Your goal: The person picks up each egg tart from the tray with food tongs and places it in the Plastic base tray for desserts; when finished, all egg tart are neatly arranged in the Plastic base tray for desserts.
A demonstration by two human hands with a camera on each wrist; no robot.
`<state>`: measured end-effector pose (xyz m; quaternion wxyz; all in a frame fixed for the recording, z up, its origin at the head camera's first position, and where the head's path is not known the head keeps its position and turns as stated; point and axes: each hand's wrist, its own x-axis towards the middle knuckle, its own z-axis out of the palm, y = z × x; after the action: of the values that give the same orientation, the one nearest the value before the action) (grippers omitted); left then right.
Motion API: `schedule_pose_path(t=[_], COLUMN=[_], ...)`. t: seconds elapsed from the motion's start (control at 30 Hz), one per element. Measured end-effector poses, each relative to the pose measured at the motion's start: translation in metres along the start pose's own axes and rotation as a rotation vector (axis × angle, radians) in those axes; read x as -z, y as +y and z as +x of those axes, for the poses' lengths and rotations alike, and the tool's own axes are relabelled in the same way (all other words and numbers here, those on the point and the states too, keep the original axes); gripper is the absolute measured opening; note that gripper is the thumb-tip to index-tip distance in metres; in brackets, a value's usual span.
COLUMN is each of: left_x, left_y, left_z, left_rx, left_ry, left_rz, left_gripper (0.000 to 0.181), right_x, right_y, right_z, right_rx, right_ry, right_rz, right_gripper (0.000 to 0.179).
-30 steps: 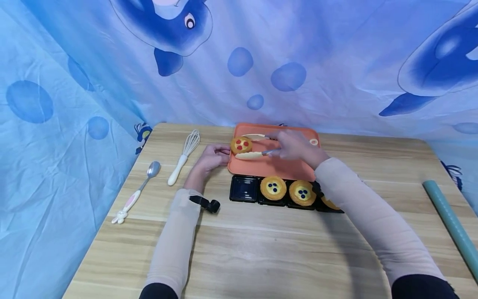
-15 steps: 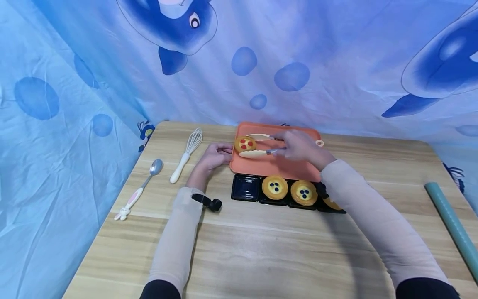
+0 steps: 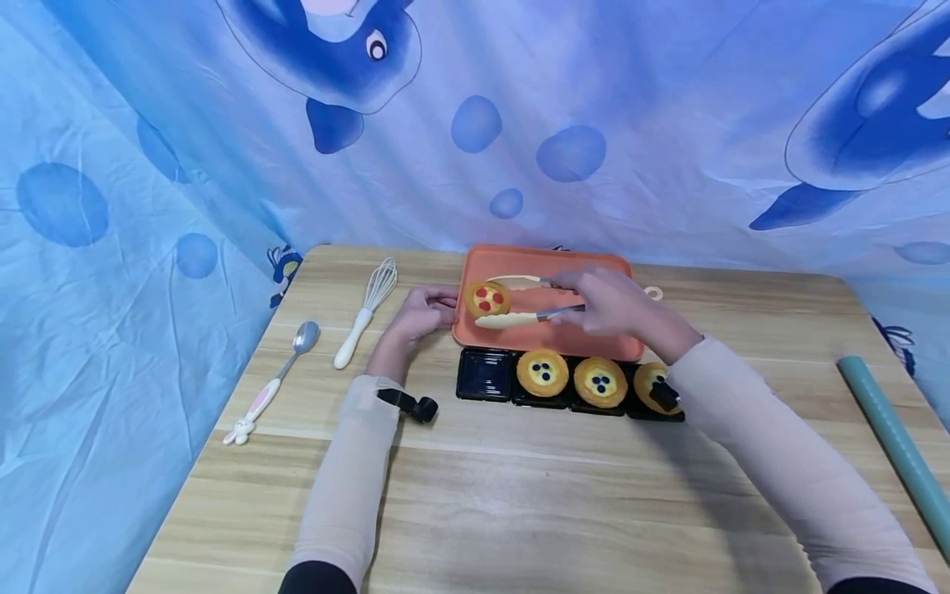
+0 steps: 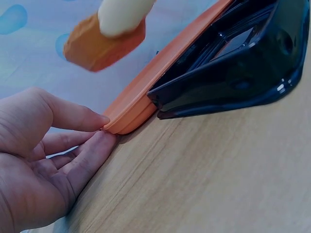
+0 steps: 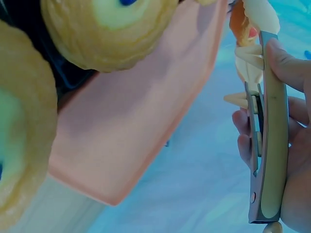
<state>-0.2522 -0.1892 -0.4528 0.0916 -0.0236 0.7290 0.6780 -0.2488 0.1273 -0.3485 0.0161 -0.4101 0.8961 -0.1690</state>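
Observation:
In the head view, my left hand [image 3: 421,316] is at the left edge of the orange tray [image 3: 549,339]. Its thumb and fingers pinch the tray's rim, thumb on top, as the left wrist view shows. My right hand [image 3: 612,301] grips a pair of tongs [image 3: 512,320] with cream tips. Between those tips is a toy egg tart [image 3: 486,300] topped with red pieces. The left wrist view has this tart [image 4: 92,46] tilted and raised above the tray. Along the tray's near side lies a black box [image 3: 462,379]; several blueberry-topped tarts [image 3: 543,374] sit in its compartments.
A white whisk [image 3: 365,313] and a spoon [image 3: 261,399] with a rabbit handle lie on the left of the wooden table [image 3: 519,503]. Toward the right edge is a long green roll [image 3: 894,450]. A blue patterned curtain [image 3: 631,82] hangs behind.
My right hand has moved right and slightly nearer, carrying the tongs and the red-topped tart, which now leans toward me. The left hand keeps its pinch on the tray.

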Motion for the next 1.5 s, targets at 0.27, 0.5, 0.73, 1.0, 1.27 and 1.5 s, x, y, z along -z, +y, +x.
schedule_pose_path(t=[0.27,0.5,0.73,1.0,1.27,1.5], left_x=[0.000,-0.001,-0.001,-0.001,-0.001,-0.001], left_y=[0.001,0.002,0.000,0.003,0.000,0.000], left_z=[-0.001,-0.001,-0.001,-0.001,0.000,0.002], left_rx=[-0.002,0.016,0.037,0.041,0.040,0.034], left_ry=[-0.011,-0.021,-0.012,-0.009,-0.002,-0.004], left_rz=[0.003,-0.014,-0.028,-0.029,-0.036,-0.036], left_gripper=[0.049,0.049,0.050,0.050,0.050,0.050], right_x=[0.008,0.004,-0.005,-0.007,-0.012,-0.017], right_y=[-0.022,-0.037,-0.042,-0.046,-0.047,-0.043], right_z=[-0.025,-0.044,-0.046,-0.045,-0.045,-0.049], right_rx=[0.057,0.078,0.098,0.098,0.096,0.043], right_ry=[-0.035,-0.053,-0.097,-0.130,-0.108,-0.101], right_rz=[-0.040,-0.093,-0.110,-0.156,-0.140,-0.061], right_gripper=[0.054,0.057,0.058,0.059,0.064,0.084])
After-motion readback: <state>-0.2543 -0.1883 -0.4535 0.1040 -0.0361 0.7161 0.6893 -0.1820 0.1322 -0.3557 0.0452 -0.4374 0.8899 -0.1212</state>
